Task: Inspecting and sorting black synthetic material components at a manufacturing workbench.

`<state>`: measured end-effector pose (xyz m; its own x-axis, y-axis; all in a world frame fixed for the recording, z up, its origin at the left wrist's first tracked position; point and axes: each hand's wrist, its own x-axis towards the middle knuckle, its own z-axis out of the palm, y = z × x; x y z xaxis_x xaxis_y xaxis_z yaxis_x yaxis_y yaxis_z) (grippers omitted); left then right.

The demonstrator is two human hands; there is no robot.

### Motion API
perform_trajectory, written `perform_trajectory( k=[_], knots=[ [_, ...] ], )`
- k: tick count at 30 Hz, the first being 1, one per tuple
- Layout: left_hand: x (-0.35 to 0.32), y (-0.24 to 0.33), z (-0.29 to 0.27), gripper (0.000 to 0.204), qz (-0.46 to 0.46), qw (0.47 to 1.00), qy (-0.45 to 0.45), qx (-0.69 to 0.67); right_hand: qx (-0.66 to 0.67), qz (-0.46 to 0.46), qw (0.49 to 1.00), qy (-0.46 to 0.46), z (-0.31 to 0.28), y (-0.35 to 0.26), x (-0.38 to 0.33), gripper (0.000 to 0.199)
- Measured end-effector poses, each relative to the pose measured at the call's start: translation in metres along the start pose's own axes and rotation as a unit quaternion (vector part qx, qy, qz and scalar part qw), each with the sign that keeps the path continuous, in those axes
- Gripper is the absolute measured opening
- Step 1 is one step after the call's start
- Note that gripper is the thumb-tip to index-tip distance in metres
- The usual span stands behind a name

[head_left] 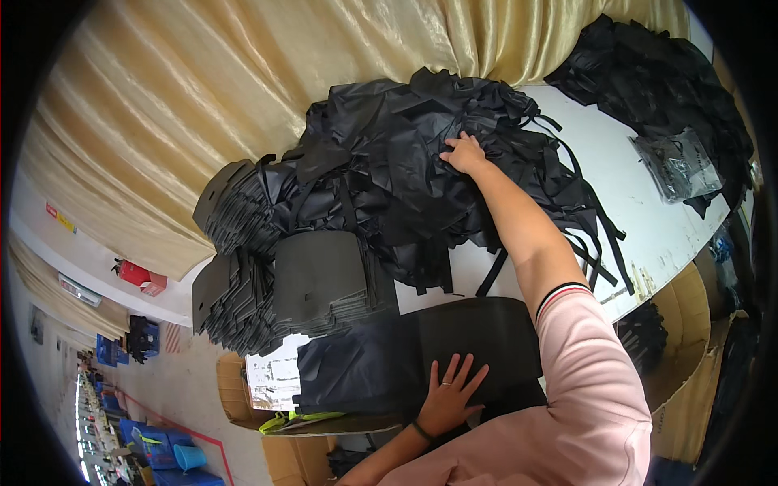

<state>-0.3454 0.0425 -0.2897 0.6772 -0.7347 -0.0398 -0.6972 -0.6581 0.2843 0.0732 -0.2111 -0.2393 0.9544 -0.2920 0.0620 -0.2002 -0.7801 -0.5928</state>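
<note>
My left hand lies with fingers spread on a flat black fabric piece at the near edge of the white table. A ring and a dark wristband show on this hand. My right arm stretches across the table, and my right hand rests on a heap of black fabric pieces with straps. Its fingers are apart on the cloth, with no piece visibly lifted. Left of the heap are stacks of dark grey flat panels, each with a small slot.
At the far right are another black fabric heap and a clear plastic bag. Cardboard boxes stand below the table's right edge. A gold curtain hangs behind. A fire extinguisher and blue bins are at left.
</note>
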Motion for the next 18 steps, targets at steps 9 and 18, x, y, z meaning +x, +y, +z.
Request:
perform_trajectory(
  k=[9,18],
  knots=[
    [0.003,-0.002,-0.002,0.084,-0.006,1.000,-0.008,-0.006,-0.001,-0.222,0.947,0.231,-0.016,0.001,-0.059,0.022],
    [-0.002,-0.017,-0.019,0.079,0.011,0.980,0.099,-0.170,0.505,-0.275,0.803,-0.157,-0.163,-0.027,-0.176,0.024]
  ],
)
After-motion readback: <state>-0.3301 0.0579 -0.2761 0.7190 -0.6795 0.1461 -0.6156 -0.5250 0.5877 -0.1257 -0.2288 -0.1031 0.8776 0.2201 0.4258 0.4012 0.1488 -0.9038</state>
